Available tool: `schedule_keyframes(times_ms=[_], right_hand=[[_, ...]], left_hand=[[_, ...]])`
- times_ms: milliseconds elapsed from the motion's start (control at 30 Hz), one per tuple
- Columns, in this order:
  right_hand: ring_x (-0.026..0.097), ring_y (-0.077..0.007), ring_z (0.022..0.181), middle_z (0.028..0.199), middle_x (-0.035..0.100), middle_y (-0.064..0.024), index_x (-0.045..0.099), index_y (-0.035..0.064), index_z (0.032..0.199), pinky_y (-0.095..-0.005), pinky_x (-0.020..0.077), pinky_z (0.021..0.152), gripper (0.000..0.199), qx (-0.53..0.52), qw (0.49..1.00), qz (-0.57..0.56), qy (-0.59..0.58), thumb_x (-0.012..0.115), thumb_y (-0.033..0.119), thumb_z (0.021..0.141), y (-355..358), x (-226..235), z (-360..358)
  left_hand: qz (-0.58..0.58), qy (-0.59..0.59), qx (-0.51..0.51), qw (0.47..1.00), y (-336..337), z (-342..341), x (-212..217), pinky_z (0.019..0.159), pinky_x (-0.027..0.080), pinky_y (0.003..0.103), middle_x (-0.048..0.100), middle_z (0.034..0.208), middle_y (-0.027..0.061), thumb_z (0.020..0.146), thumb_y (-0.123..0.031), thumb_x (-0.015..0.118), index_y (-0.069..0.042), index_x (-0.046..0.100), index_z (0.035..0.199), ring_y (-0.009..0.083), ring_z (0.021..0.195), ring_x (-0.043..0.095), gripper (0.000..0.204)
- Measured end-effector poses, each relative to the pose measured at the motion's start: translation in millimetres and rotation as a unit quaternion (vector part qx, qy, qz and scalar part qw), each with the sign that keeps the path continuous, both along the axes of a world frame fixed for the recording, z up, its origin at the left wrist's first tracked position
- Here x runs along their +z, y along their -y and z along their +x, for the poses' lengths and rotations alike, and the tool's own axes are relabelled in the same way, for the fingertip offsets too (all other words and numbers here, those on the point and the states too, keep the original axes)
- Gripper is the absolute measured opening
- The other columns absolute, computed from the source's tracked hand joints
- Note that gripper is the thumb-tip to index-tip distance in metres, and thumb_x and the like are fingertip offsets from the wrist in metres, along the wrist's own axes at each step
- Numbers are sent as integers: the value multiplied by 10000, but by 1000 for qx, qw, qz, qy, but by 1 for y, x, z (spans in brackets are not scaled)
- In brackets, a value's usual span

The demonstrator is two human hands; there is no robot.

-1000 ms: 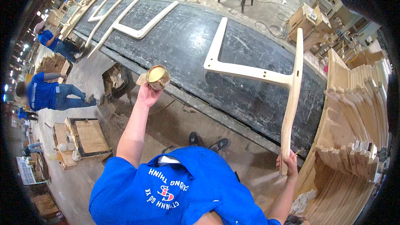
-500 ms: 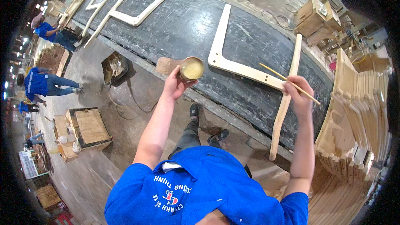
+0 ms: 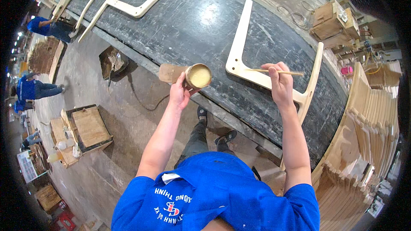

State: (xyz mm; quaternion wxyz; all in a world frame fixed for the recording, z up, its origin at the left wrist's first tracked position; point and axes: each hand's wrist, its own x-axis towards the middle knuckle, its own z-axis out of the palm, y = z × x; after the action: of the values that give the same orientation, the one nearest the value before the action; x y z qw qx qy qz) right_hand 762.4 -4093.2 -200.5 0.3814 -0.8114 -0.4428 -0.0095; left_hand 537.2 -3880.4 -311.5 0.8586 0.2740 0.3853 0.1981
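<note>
My left hand (image 3: 180, 94) is wrapped round a round cup (image 3: 199, 75) of pale yellow, paste-like stuff. A flat brown piece (image 3: 169, 73) juts out beside the cup; whether it is joined to it I cannot tell. In my right hand (image 3: 280, 84) a thin wooden stick (image 3: 292, 73) is pinched, lying nearly level. Its left tip is over or against a pale L-shaped wooden frame part (image 3: 241, 38), close to the dark holes at its corner. A curved wooden piece (image 3: 316, 70) meets the frame's right end, its lower part hidden behind my right forearm.
The frame lies on a long dark scuffed table (image 3: 188, 25). More frame parts (image 3: 136, 10) lie at its far left. Stacked wooden pieces (image 3: 372, 124) stand at right. A wooden box (image 3: 92, 127) and a dark bin (image 3: 113, 62) are on the left floor; people in blue work beyond.
My right hand has moved left with the stick, from the joint with the curved piece toward the frame's corner holes. The view has shifted slightly. My left hand still holds the cup.
</note>
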Motion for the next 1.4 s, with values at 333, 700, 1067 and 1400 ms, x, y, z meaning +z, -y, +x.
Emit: schedule_keyframes(times_ms=[333,700,1067,1400], right_hand=[[558,-105,575,643,602,-61,564,-4,816,-254,460,530,174,56,986,64,-142,573,158,881,-48,-1,-32],[593,-143,653,799,627,-133,531,36,880,-235,452,541,81,0,713,290,-639,566,107,866,-19,-47,-1],[528,-132,571,692,578,-71,516,92,770,-264,469,544,156,-164,597,323,-716,588,190,867,-20,-90,6],[555,-99,589,658,578,-29,524,40,801,-238,435,536,150,-12,928,157,-339,578,160,874,-48,-69,47]], left_hand=[[35,33,-21,999,21,42,11,747,555,423,575,1112,107,933,-301,454,-29,480,1191,249,949,615,376],[-121,167,-59,977,38,57,-4,901,468,480,480,1271,147,955,-363,337,-40,378,1308,312,1123,511,480],[-120,155,-65,978,46,108,-12,895,477,475,503,1238,150,963,-364,296,-27,387,1292,299,1080,544,480],[-130,91,26,987,6,78,-55,913,450,506,491,1261,124,941,-382,359,-70,421,1281,304,1111,517,465]])
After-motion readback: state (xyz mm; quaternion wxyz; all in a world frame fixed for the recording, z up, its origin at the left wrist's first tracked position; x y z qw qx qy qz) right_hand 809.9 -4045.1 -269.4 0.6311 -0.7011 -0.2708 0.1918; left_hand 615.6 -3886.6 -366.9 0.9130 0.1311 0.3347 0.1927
